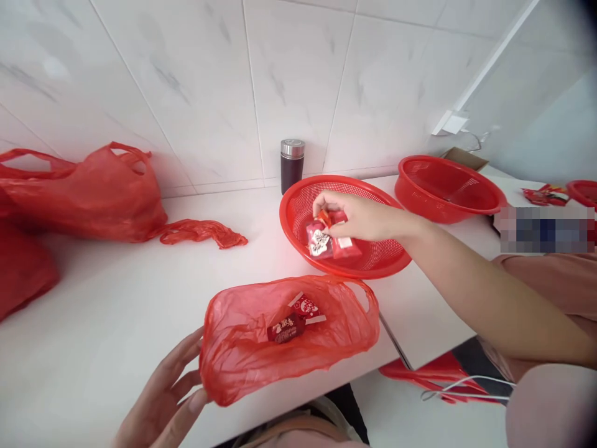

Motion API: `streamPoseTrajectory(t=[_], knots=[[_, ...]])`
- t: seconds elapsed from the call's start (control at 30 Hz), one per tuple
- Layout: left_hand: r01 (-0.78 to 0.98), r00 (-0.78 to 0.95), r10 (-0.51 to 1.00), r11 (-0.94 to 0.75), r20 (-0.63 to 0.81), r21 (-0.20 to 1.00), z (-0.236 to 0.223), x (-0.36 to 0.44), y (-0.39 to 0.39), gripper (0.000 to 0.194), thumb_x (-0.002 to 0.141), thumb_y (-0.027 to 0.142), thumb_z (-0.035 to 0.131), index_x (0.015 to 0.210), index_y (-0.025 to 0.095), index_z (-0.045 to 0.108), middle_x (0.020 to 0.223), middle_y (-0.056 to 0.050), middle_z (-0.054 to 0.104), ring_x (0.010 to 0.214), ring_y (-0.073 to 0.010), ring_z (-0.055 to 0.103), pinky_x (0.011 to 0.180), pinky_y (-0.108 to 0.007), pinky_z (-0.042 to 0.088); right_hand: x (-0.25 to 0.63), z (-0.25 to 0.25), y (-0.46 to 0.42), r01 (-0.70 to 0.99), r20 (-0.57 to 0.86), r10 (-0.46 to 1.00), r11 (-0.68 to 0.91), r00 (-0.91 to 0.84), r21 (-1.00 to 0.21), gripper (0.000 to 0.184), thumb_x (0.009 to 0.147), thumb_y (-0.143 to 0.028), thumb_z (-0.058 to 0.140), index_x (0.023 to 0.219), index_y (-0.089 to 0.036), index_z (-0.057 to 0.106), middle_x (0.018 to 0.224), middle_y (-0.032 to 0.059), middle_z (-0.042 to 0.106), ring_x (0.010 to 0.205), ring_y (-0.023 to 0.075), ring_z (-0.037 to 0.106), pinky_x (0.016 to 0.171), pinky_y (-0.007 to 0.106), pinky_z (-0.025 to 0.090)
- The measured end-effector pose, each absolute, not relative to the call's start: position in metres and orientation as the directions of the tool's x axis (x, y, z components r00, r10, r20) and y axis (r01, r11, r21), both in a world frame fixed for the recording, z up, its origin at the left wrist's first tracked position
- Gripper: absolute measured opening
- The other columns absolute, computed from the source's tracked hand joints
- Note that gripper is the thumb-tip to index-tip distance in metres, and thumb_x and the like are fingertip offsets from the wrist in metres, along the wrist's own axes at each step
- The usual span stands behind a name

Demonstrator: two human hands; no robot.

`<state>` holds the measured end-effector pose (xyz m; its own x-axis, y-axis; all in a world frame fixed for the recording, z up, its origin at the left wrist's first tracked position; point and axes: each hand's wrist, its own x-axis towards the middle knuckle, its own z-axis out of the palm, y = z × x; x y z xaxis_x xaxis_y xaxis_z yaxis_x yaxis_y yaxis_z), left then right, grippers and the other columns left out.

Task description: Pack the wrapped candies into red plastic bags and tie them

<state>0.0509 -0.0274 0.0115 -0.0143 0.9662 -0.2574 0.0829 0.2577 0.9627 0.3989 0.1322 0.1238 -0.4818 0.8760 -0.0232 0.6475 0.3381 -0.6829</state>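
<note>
My right hand (357,216) reaches into a round red plastic basket (298,208) and pinches several small red candy packets (326,239) just above its mesh floor. A thin red plastic bag (242,348) lies open on the white table near the front edge, with two red-and-white candy packets (295,318) inside. My left hand (163,398) rests at the bag's left rim, fingers spread, thumb touching the plastic.
A dark bottle with a steel cap (291,164) stands against the tiled wall. Bulky red bags (84,193) lie at the left, one trailing a crumpled strip (200,232). A second red basket (448,186) sits at the back right; a third (583,191) shows at the edge.
</note>
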Motion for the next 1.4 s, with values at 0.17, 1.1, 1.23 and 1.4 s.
streamPoseTrajectory(t=[0.17, 1.1, 1.23, 1.4], knots=[[0.082, 0.074, 0.952, 0.29, -0.296, 0.954, 0.005, 0.055, -0.021, 0.058, 0.076, 0.039, 0.072, 0.132, 0.031, 0.056, 0.122, -0.004, 0.067, 0.099, -0.0215, 0.064, 0.078, -0.021, 0.055, 0.338, 0.12, 0.075, 0.507, -0.113, 0.68, 0.414, -0.724, -0.756, 0.031, 0.078, -0.008, 0.05, 0.102, -0.028, 0.051, 0.094, -0.0031, 0.061, 0.072, 0.0124, 0.057, 0.06, 0.024, 0.044], [0.159, 0.036, 0.982, 0.179, -0.187, 0.971, 0.009, 0.051, -0.03, 0.058, 0.078, 0.034, 0.071, 0.133, 0.04, 0.054, 0.147, 0.005, 0.048, 0.137, -0.0223, 0.039, 0.097, -0.015, 0.045, 0.379, 0.087, 0.136, 0.79, 0.059, 0.931, 0.337, -0.359, -0.512, 0.032, 0.086, -0.032, 0.058, 0.118, -0.025, 0.056, 0.121, 0.0062, 0.062, 0.106, 0.0218, 0.061, 0.087, 0.037, 0.049], [0.1, -0.017, 0.971, 0.238, -0.238, 0.966, 0.014, 0.055, -0.029, 0.068, 0.077, 0.041, 0.071, 0.14, 0.038, 0.046, 0.148, 0.0, 0.046, 0.131, -0.0283, 0.048, 0.088, -0.021, 0.054, 0.396, 0.051, 0.161, 0.923, -0.292, 0.901, 0.23, -0.322, -0.308, 0.053, 0.07, -0.029, 0.073, 0.121, -0.029, 0.058, 0.131, 0.0096, 0.056, 0.104, 0.0297, 0.062, 0.078, 0.038, 0.05], [0.087, -0.102, 0.953, 0.293, -0.285, 0.952, 0.016, 0.055, -0.031, 0.079, 0.077, 0.05, 0.067, 0.146, 0.042, 0.031, 0.14, -0.004, 0.054, 0.107, -0.0272, 0.064, 0.069, -0.023, 0.059, 0.389, 0.025, 0.161, 0.912, -0.275, 0.916, 0.182, -0.293, -0.367, 0.016, 0.084, -0.035, 0.057, 0.079, -0.023, 0.066, 0.076, 0.0058, 0.068, 0.06, 0.0195, 0.062, 0.055, 0.032, 0.047]])
